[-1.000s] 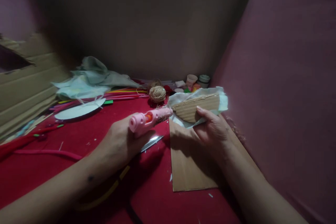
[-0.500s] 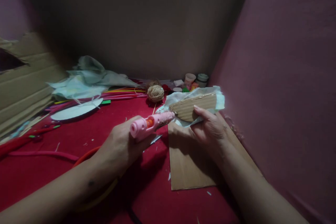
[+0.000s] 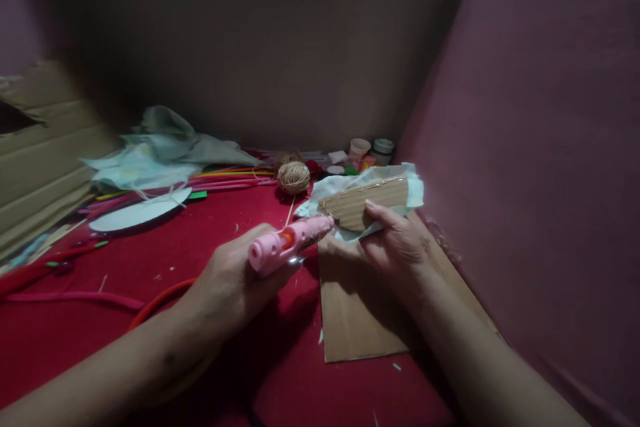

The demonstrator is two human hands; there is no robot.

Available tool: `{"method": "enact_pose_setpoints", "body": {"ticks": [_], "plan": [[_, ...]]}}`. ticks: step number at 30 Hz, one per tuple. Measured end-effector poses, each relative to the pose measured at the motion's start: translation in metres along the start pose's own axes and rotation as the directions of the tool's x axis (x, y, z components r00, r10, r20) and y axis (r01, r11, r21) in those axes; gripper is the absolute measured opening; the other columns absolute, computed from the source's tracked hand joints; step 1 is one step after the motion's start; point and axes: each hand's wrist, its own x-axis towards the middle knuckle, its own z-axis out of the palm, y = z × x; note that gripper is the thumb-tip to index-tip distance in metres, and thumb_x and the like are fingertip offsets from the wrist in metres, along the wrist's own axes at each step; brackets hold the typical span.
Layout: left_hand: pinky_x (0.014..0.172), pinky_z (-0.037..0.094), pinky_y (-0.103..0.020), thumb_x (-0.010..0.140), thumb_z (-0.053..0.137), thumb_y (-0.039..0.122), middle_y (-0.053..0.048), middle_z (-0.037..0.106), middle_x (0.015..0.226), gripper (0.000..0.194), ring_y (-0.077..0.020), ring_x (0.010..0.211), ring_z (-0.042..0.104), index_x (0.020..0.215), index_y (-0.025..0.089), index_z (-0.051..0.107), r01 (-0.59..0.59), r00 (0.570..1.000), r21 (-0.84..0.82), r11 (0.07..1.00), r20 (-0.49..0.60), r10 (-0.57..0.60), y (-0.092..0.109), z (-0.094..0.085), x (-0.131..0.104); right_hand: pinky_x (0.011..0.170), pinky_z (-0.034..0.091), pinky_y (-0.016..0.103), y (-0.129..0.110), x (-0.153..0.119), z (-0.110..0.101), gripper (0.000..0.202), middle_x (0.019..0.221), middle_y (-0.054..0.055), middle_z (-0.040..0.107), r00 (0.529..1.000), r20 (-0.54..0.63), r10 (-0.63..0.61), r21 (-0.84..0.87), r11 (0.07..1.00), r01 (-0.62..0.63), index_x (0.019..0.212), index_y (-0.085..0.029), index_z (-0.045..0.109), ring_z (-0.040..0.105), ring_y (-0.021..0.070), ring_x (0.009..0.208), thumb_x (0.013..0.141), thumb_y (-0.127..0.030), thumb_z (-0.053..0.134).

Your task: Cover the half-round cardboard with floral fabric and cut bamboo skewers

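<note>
A pink glue gun (image 3: 285, 243) is gripped in my left hand (image 3: 233, 277), its nozzle at the left end of a small corrugated cardboard piece (image 3: 367, 203). A shiny line of glue runs along the top edge of that piece. Behind it lies pale blue-white fabric (image 3: 415, 190), which sticks out past the cardboard's edges. My right hand (image 3: 395, 237) pinches both at the lower right, with the thumb on the cardboard and the fingers hidden underneath. Below the hand rests a larger flat cardboard sheet (image 3: 365, 320), partly in shadow.
On the red surface (image 3: 300, 380) lie a twine ball (image 3: 294, 177), a white oval disc (image 3: 143, 210), crumpled fabric (image 3: 155, 153) and colourful pipe-like strips (image 3: 235, 180). Small cups (image 3: 359, 149) stand at the back. A pink wall (image 3: 540, 147) rises on the right, folded cardboard (image 3: 50, 133) on the left.
The glue gun's nozzle has shifted very slightly along the left end of the cardboard piece. Both hands keep their hold, and the whole view has drifted a little left.
</note>
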Motion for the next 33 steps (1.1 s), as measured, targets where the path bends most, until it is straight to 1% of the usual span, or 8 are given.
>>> {"method": "enact_pose_setpoints", "body": {"ticks": [3,10,17,23,26,28,31,33], "plan": [[0.101,0.048,-0.036,0.089,0.055,0.034,0.0,0.059,0.129,0.044,-0.0243,0.119,0.055,0.132,0.032,0.052,0.035,0.998,0.028,0.999,0.059,-0.037,0.002,-0.001,-0.001,0.098,0.045,0.046,0.0,0.001,0.001,0.045,0.093,0.005,0.072,1.0,-0.013,-0.013,-0.007,1.0,0.013,0.112,-0.018,0.059,0.064,0.0237,0.101,0.068,-0.009,0.058],[0.101,0.048,-0.038,0.09,0.053,0.032,-0.004,0.06,0.127,0.043,-0.0242,0.115,0.057,0.133,0.031,0.051,-0.003,0.994,0.029,1.0,0.114,0.0,0.004,0.003,-0.003,0.1,0.045,0.043,0.002,-0.003,0.002,0.043,0.091,0.002,0.072,1.0,-0.018,-0.011,0.01,1.0,0.011,0.111,-0.019,0.059,0.066,0.0204,0.095,0.069,-0.009,0.059],[0.103,0.046,-0.036,0.09,0.053,0.033,-0.001,0.058,0.132,0.04,-0.0233,0.121,0.053,0.13,0.032,0.054,0.009,0.996,0.009,1.0,0.092,-0.01,0.009,0.001,-0.003,0.1,0.044,0.042,0.002,-0.003,0.002,0.039,0.089,0.002,0.072,1.0,0.004,0.007,0.013,1.0,-0.007,0.108,-0.018,0.06,0.066,0.0193,0.094,0.07,-0.009,0.059],[0.105,0.044,-0.039,0.086,0.059,0.034,-0.002,0.059,0.13,0.042,-0.0258,0.122,0.053,0.128,0.028,0.056,0.088,0.996,0.0,0.996,0.011,-0.088,0.014,-0.001,0.0,0.097,0.047,0.044,-0.001,0.0,0.003,0.04,0.085,0.001,0.072,0.999,-0.013,-0.05,-0.003,0.999,0.05,0.108,-0.019,0.059,0.068,0.0192,0.088,0.07,-0.007,0.056],[0.109,0.038,-0.041,0.087,0.057,0.031,-0.004,0.055,0.135,0.045,-0.0262,0.126,0.048,0.131,0.025,0.052,0.025,0.999,-0.08,0.996,0.029,-0.023,0.021,-0.004,0.001,0.097,0.048,0.044,-0.013,0.001,0.006,0.038,0.083,0.001,0.072,0.996,-0.036,-0.086,-0.008,0.996,0.085,0.108,-0.018,0.059,0.068,0.0183,0.086,0.073,-0.007,0.053],[0.108,0.038,-0.041,0.088,0.054,0.028,-0.006,0.053,0.136,0.044,-0.0271,0.126,0.047,0.132,0.023,0.05,-0.028,0.997,-0.083,0.996,0.064,0.033,0.027,-0.006,0.002,0.095,0.049,0.044,-0.029,0.0,0.011,0.039,0.082,0.0,0.072,0.985,-0.049,-0.167,-0.003,0.986,0.167,0.11,-0.019,0.059,0.068,0.0175,0.083,0.074,-0.007,0.052],[0.095,0.047,-0.039,0.088,0.048,0.024,-0.012,0.059,0.121,0.032,-0.0266,0.11,0.057,0.118,0.017,0.056,-0.098,0.983,0.035,0.995,0.158,0.091,0.037,-0.002,0.007,0.093,0.051,0.045,-0.061,-0.009,0.024,0.041,0.083,-0.002,0.071,0.947,-0.025,-0.321,0.007,0.947,0.322,0.11,-0.021,0.059,0.068,0.0172,0.084,0.074,-0.005,0.05],[0.084,0.051,-0.036,0.088,0.045,0.023,-0.012,0.06,0.11,0.026,-0.0229,0.093,0.06,0.111,0.016,0.055,-0.144,0.959,0.142,0.979,0.263,0.103,0.044,0.011,0.013,0.094,0.051,0.045,-0.082,-0.022,0.036,0.038,0.084,-0.001,0.071,0.926,0.046,-0.374,-0.007,0.927,0.374,0.107,-0.023,0.061,0.068,0.0184,0.091,0.076,-0.005,0.048]]}}
